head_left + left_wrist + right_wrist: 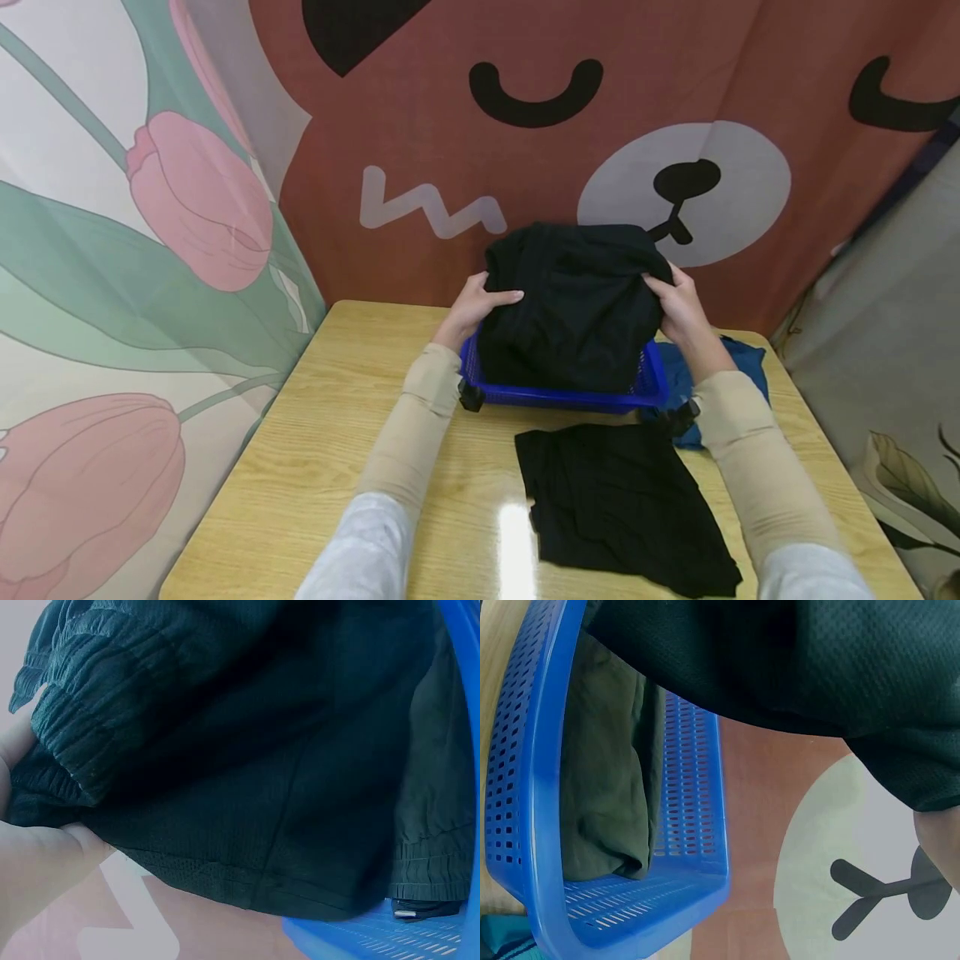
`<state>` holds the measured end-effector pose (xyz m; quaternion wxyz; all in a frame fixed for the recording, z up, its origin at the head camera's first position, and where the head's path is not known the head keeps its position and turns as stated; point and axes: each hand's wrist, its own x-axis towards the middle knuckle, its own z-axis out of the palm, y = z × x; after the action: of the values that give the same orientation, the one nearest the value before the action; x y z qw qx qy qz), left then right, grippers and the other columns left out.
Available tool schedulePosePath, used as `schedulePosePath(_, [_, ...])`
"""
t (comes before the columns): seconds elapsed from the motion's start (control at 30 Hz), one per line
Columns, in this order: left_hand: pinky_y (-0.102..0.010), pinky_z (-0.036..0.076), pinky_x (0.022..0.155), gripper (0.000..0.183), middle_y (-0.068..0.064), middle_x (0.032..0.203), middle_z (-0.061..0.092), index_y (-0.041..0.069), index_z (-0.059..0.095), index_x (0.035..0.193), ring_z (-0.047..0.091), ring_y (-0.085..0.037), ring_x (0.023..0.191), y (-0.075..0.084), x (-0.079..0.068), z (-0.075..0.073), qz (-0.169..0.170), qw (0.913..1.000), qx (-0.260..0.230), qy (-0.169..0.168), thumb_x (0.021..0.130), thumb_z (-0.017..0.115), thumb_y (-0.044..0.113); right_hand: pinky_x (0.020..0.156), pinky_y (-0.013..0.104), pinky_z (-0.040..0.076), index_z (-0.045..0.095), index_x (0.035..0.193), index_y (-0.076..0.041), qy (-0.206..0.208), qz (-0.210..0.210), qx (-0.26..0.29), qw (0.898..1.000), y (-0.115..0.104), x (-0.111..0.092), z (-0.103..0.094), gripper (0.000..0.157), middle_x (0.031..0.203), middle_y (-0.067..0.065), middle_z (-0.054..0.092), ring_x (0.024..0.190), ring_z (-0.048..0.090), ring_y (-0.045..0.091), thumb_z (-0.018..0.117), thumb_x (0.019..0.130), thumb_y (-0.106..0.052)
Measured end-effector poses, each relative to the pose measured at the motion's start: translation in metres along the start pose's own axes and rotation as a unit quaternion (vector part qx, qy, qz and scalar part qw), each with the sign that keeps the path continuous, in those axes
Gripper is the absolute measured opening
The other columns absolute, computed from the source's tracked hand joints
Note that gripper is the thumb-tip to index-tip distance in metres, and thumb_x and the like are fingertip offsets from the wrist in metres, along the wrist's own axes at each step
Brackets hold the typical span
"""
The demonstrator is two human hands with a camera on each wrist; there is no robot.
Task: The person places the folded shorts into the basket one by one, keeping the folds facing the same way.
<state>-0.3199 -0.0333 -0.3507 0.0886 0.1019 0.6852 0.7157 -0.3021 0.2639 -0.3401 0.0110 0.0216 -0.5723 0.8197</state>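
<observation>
A black elastic-waist garment is held up over a blue plastic basket, partly bunched and hanging down into it. My left hand grips its left side, thumb on the front of the cloth; gathered elastic shows by these fingers in the left wrist view. On the opposite side my right hand pinches the upper right edge between thumb and fingers. Inside the basket lies a folded dark olive garment with a gathered band, mostly hidden from the head view by the black cloth.
A black garment lies spread flat on the wooden table in front of the basket. Right of the basket is a blue garment, partly behind my right forearm. A printed curtain hangs right behind the table.
</observation>
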Motion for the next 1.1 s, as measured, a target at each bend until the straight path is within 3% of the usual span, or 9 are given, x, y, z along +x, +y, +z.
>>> schedulePosePath(0.17, [-0.036,0.038,0.099,0.067,-0.018,0.132,0.046,-0.005,0.034,0.136,0.046,-0.024,0.113,-0.005,0.001,0.001,-0.004,0.9997,0.017,0.018,0.081,0.069,0.010,0.076,0.016,0.047,0.034,0.143,-0.016,0.002,0.008,-0.022,1.000,0.001,0.003,-0.001,0.058,0.143,0.010,0.028,0.109,0.045,0.013,0.058,0.090,-0.012])
schedulePosePath(0.3, [-0.036,0.043,0.093,0.058,-0.019,0.124,0.052,-0.006,0.041,0.130,0.052,-0.023,0.103,-0.012,0.002,0.004,-0.005,0.9998,-0.004,0.020,0.081,0.068,0.007,0.076,0.016,0.045,0.033,0.143,-0.016,0.009,0.010,-0.045,0.999,0.005,0.006,-0.002,0.058,0.144,0.010,0.027,0.113,0.042,0.015,0.057,0.090,-0.013])
schedulePosePath(0.5, [-0.028,0.049,0.077,0.046,-0.014,0.107,0.058,-0.005,0.048,0.121,0.056,-0.018,0.085,-0.023,0.003,0.009,-0.018,0.9992,-0.025,0.027,0.081,0.068,0.004,0.076,0.016,0.045,0.038,0.140,-0.013,0.012,-0.009,-0.055,0.998,0.015,0.011,-0.007,0.054,0.130,0.007,0.040,0.101,0.048,0.009,0.057,0.090,-0.011])
schedulePosePath(0.67, [-0.027,0.051,0.071,0.042,-0.011,0.101,0.059,-0.004,0.050,0.117,0.058,-0.016,0.079,-0.033,0.007,0.010,-0.038,0.9980,-0.041,0.031,0.080,0.068,0.004,0.074,0.014,0.047,0.049,0.131,-0.013,0.010,-0.023,-0.047,0.999,0.024,0.015,-0.012,0.044,0.109,-0.005,0.050,0.091,0.053,0.005,0.058,0.089,-0.007])
schedulePosePath(0.9, [-0.027,0.051,0.069,0.040,-0.010,0.098,0.060,-0.003,0.052,0.115,0.058,-0.016,0.077,-0.047,0.009,0.009,-0.036,0.9973,-0.050,0.038,0.080,0.068,0.002,0.074,0.013,0.046,0.046,0.135,-0.011,0.014,-0.019,-0.082,0.996,0.036,0.020,-0.015,0.047,0.107,-0.007,0.050,0.091,0.053,0.003,0.058,0.090,-0.012])
schedulePosePath(1.1, [-0.026,0.051,0.069,0.039,-0.010,0.097,0.060,-0.005,0.052,0.116,0.058,-0.015,0.076,-0.057,0.010,0.009,-0.032,0.9970,-0.056,0.042,0.080,0.068,0.000,0.073,0.013,0.045,0.064,0.099,-0.026,0.015,-0.032,-0.083,0.996,0.048,0.025,-0.018,0.020,0.098,-0.011,0.055,0.087,0.053,0.003,0.058,0.090,-0.010])
